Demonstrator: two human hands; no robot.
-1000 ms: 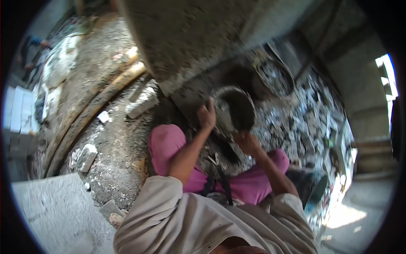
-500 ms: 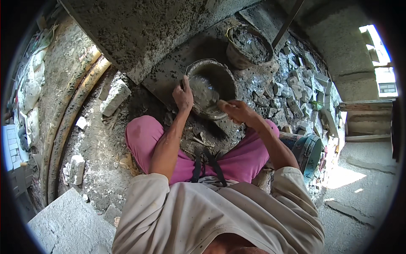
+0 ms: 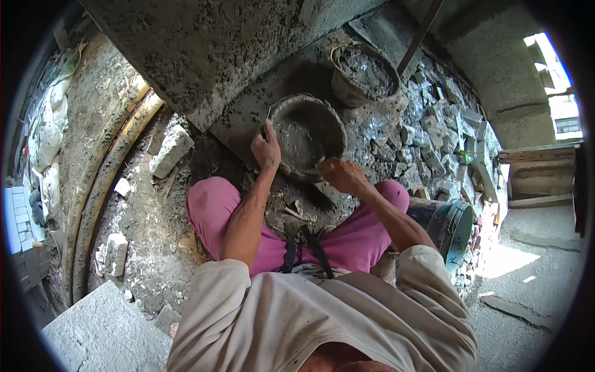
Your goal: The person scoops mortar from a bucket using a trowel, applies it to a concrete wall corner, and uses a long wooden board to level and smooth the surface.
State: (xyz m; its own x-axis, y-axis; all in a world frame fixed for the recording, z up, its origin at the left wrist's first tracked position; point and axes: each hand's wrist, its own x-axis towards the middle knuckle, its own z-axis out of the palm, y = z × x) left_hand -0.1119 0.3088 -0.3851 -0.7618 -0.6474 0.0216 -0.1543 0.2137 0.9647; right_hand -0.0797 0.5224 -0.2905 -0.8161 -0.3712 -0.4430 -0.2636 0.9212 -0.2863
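Between my knees and a wall-like slab stands a mud-caked bucket with wet grey mortar inside. My left hand is closed on the bucket's left rim, its thumb pointing up along the edge. At the near right rim, my right hand is closed, its fingers slightly smeared by motion. What it holds is hard to make out; a short tan piece shows at its fingertips, over the bucket's edge. Beyond, to the right, a second bucket is filled with grey mortar.
A rough mortar-splashed slab rises at the far left. Broken rubble is heaped on the right, with a teal bucket lying on its side by my right knee. Curved pipes and a loose block are on the left.
My right hand has moved slightly down and left along the bucket's near rim. The left hand keeps its hold, and the bucket sits slightly lower in view.
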